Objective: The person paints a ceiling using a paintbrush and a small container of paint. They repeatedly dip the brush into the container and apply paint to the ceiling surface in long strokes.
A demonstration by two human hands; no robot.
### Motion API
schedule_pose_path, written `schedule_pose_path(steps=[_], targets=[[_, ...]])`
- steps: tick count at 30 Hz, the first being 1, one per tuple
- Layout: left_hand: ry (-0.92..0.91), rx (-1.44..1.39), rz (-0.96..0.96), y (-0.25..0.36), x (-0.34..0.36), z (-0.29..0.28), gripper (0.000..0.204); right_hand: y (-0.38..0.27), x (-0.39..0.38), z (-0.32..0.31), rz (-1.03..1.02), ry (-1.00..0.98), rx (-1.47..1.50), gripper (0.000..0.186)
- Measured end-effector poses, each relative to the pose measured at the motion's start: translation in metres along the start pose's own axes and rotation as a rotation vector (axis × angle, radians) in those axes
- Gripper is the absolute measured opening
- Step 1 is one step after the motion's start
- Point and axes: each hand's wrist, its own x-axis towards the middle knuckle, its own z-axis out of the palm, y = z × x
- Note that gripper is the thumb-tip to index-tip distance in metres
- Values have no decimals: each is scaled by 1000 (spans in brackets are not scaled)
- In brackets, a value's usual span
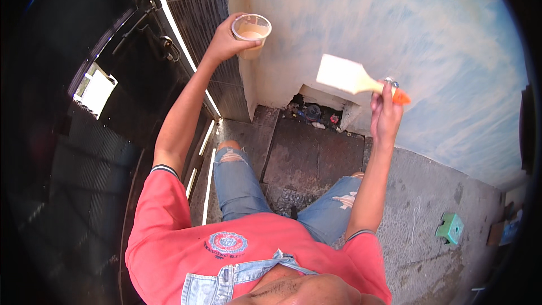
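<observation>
My left hand [224, 43] is closed around a clear plastic cup [252, 53] with cream-coloured liquid, which looks like paint, inside. I hold it upright near the wall's left corner. On the right, my right hand [387, 114] grips a wide paintbrush [361, 81] by its pale handle, close to the orange end. Its flat, light head points left, in front of the painted wall [361, 22], apart from the cup. Whether the bristles touch the wall, I cannot tell. Blue and cream strokes cover the wall surface.
Low in the wall is a rough opening [313, 112] with debris in it. A dark metal gate [130, 51] stands along the left. On the grey floor at the right sits a small green stool [450, 228]. A small metal fitting [391, 82] shows behind my right hand.
</observation>
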Motion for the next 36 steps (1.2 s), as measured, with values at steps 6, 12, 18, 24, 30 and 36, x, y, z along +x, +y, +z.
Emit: schedule_pose_path(steps=[6,12,18,24,30,36], targets=[[-25,-55,-93,14,-62,56,87,-41,40,74,-142,-196,-252,34],[-69,-39,-176,30,-110,88,88,-39,53,105,-142,-452,-455,36],[-113,-24,-238,30,-136,101,88,-24,45,109,-66,-590,-694,36],[-150,-64,-265,28,-147,111,90,2,34,117,-49,-708,-786,42],[-146,-83,-272,36,-155,120,87,33,23,116,-15,-775,-842,43],[-101,-89,-240,36,-161,126,85,46,10,112,49,-780,-803,41]])
